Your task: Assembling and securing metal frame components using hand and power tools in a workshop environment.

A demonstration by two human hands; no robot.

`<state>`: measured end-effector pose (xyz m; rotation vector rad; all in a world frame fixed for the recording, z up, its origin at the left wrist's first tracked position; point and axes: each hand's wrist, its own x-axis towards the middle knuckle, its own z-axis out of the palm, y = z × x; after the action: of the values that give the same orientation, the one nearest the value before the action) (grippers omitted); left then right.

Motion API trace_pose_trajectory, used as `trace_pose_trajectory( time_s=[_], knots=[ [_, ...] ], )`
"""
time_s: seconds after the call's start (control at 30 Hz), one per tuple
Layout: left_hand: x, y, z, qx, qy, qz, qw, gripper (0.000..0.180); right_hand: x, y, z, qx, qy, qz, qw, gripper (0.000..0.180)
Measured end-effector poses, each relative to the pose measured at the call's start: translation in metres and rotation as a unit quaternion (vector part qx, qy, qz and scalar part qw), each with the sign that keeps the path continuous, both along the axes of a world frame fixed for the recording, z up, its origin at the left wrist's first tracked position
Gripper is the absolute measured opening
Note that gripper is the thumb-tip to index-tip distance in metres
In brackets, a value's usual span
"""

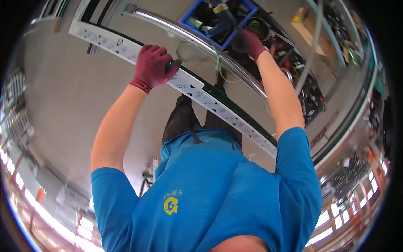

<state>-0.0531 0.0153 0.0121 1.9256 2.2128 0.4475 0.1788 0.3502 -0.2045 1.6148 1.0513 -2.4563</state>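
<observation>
My left hand [154, 67], in a maroon glove with dark fingertips, is closed over a long white frame bar [199, 93] covered in printed film. The bar slants across in front of my body, from far left to near right, with a dark strip along its far edge. Reaching out to the right, my right hand [250, 43] wears a matching glove. It is at the right edge of a blue plastic crate [184, 22]. Inside the crate lies a dark blue power tool [223, 22], close to that hand. Its fingers are dark and blurred, so their grip is unclear.
A shiny metal rail [168, 27] runs beyond the bar, with a green cord [217, 56] hanging over it. Right of the crate, a dark tray [312, 94] holds cluttered tools and small parts. A cardboard box [308, 34] stands at the far right.
</observation>
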Motion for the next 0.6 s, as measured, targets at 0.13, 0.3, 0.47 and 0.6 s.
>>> trace_pose_trajectory(
  time_s=[0.13, 0.3, 0.47, 0.6],
  knots=[
    [0.012, 0.019, -0.004, 0.003, -0.002, -0.014, 1.0, 0.035, 0.15, -0.043, 0.064, 0.487, 0.054, 0.053, 0.87, 0.045],
    [0.009, -0.009, -0.005, -0.035, 0.039, 0.001, 0.999, 0.045, 0.184, -0.208, 0.245, 0.462, -0.154, -0.078, 0.87, 0.038],
    [0.011, -0.016, 0.002, -0.074, 0.044, -0.007, 0.996, 0.049, 0.235, -0.326, 0.29, 0.657, -0.235, -0.12, 0.706, 0.029],
    [0.01, -0.022, 0.003, -0.07, 0.061, -0.023, 0.995, 0.053, 0.241, -0.396, 0.299, 0.604, -0.227, -0.187, 0.741, 0.028]
  ],
)
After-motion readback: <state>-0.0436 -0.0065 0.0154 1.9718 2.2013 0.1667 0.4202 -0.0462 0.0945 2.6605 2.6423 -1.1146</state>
